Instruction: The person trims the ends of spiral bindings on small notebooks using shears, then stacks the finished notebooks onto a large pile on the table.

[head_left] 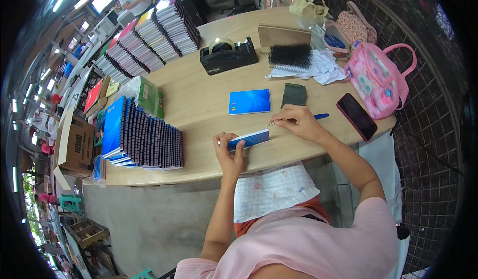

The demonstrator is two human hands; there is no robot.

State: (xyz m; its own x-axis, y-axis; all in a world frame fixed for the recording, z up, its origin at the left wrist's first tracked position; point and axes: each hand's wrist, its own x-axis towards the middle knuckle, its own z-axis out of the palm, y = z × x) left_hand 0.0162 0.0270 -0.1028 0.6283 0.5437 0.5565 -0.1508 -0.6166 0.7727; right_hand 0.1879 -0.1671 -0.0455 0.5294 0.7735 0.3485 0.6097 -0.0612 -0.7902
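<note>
My left hand grips a small blue notebook near the table's front edge, tilted so its pale long edge faces up. At its right end, my right hand pinches a short spiral wire coil; whether the coil touches the notebook I cannot tell. Beyond my hands another blue notebook lies flat. A dark green pouch-like piece lies just past my right hand, and a blue pen-like tool pokes out beside it.
Stacked blue spiral notebooks stand at the left. A black tape dispenser, a bundle of black coils and taller notebook stacks are farther back. To the right lie a phone and a pink bag.
</note>
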